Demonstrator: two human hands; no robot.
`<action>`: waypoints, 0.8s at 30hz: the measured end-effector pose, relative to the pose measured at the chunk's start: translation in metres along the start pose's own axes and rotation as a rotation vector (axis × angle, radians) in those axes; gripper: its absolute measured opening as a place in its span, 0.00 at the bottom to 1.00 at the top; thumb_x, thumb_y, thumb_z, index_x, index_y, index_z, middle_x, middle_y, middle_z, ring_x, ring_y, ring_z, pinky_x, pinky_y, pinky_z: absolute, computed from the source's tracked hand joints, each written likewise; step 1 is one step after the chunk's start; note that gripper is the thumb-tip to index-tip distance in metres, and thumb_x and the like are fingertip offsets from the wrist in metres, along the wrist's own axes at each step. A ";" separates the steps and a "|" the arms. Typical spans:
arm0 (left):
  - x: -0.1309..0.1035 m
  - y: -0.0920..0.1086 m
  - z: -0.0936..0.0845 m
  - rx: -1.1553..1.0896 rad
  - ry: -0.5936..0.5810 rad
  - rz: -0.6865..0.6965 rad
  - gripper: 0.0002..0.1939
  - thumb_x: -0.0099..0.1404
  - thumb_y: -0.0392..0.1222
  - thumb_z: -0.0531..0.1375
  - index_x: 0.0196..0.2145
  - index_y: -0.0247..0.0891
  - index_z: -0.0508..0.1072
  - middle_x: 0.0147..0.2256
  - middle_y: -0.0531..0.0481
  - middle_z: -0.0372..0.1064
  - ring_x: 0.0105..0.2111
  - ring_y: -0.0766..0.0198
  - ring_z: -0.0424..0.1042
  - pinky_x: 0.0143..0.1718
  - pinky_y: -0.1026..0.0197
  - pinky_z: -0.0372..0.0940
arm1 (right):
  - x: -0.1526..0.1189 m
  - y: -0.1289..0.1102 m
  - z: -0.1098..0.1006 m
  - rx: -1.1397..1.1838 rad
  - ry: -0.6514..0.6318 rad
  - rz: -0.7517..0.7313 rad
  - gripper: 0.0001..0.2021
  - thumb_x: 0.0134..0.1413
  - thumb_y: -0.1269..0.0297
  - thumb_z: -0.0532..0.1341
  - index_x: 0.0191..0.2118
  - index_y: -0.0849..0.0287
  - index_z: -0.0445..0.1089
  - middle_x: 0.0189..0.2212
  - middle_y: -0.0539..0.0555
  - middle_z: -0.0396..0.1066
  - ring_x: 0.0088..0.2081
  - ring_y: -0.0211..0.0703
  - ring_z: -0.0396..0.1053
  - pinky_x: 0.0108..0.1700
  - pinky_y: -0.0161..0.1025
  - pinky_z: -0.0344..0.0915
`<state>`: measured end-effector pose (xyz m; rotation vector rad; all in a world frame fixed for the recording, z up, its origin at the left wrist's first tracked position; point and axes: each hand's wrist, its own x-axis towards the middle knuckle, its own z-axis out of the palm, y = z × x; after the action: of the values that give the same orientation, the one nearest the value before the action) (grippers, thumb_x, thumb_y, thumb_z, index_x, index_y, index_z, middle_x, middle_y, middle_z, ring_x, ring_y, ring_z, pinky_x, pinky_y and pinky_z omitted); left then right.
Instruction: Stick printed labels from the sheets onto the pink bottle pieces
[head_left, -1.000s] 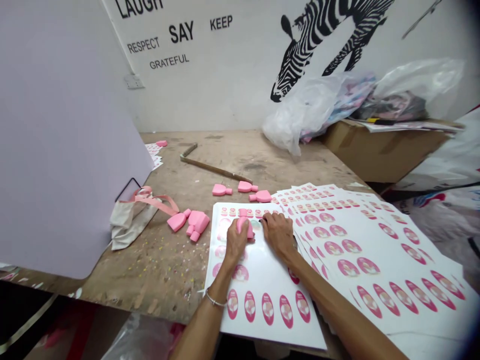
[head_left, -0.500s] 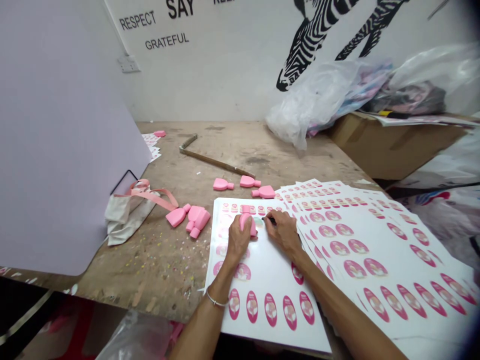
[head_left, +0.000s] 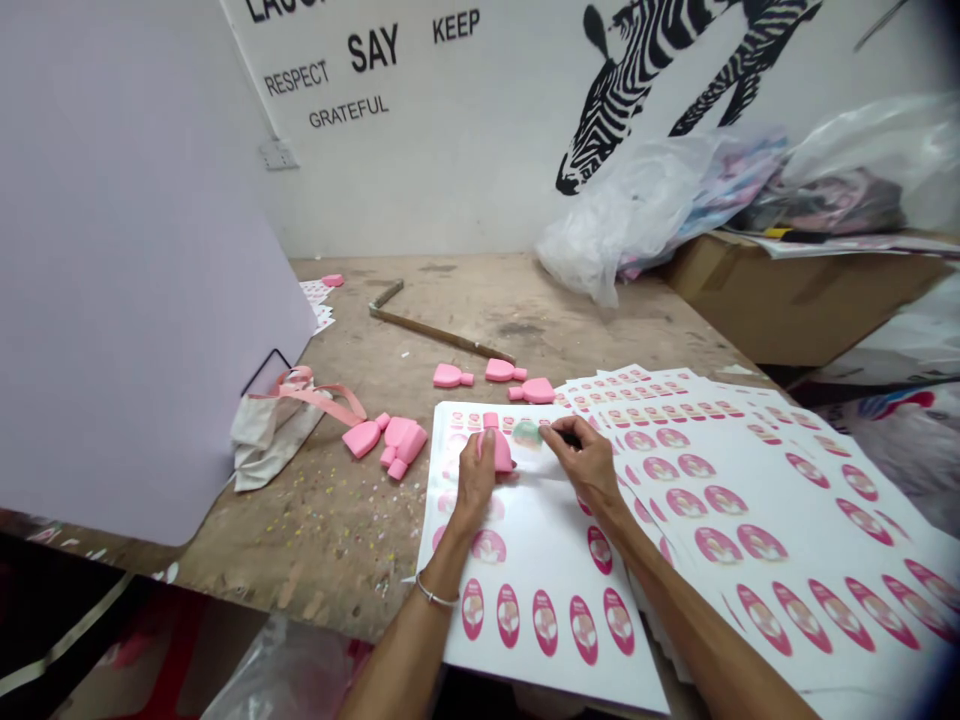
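My left hand [head_left: 478,478] is closed around a small pink bottle-shaped piece [head_left: 495,452], its neck pointing away from me. Between the thumb and finger of my right hand [head_left: 586,462] is the edge of a pale greenish sticker [head_left: 527,433], just right of the pink piece. A small dark thing shows within the right hand's fingers; what it is I cannot make out. Both hands are over a white sticker sheet [head_left: 551,540] printed with pink oval labels. Part of the sheet is hidden by my hands and forearms.
Further sticker sheets [head_left: 720,470] fan out at right. Several pink pieces [head_left: 452,375] lie behind the sheet and to its left. A bent wooden stick [head_left: 442,332], a cloth bag [head_left: 274,430], a pale panel [head_left: 135,280], a plastic bag [head_left: 622,230] and a cardboard box [head_left: 787,300] surround the work area.
My right hand has moved slightly away from the left, with the greenish sticker now showing more fully at its fingertips. The left hand still holds the pink piece. The camera view has tilted up slightly.
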<state>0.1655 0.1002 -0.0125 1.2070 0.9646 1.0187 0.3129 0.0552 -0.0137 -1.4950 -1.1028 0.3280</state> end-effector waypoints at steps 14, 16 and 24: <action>-0.045 0.054 0.008 -0.359 -0.173 -0.106 0.32 0.65 0.64 0.47 0.42 0.31 0.73 0.32 0.42 0.73 0.28 0.60 0.73 0.27 0.57 0.73 | -0.025 -0.054 -0.016 0.235 -0.174 0.033 0.14 0.49 0.52 0.64 0.37 0.56 0.78 0.37 0.52 0.77 0.41 0.48 0.73 0.45 0.42 0.69; -0.048 0.056 0.008 -0.374 -0.179 -0.098 0.31 0.66 0.63 0.47 0.41 0.31 0.73 0.31 0.43 0.72 0.28 0.60 0.73 0.28 0.58 0.73 | -0.027 -0.057 -0.018 0.233 -0.164 0.025 0.14 0.49 0.53 0.64 0.37 0.56 0.78 0.37 0.52 0.77 0.41 0.47 0.73 0.45 0.42 0.69; -0.055 0.056 0.010 -0.379 -0.187 -0.084 0.33 0.66 0.64 0.45 0.39 0.29 0.73 0.33 0.40 0.72 0.31 0.59 0.73 0.29 0.56 0.74 | -0.034 -0.066 -0.019 0.158 -0.124 -0.040 0.13 0.50 0.53 0.64 0.38 0.55 0.77 0.36 0.52 0.76 0.38 0.45 0.72 0.42 0.41 0.67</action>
<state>0.1550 0.0488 0.0465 0.9192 0.6359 0.9524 0.2802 0.0080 0.0373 -1.3258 -1.1755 0.4749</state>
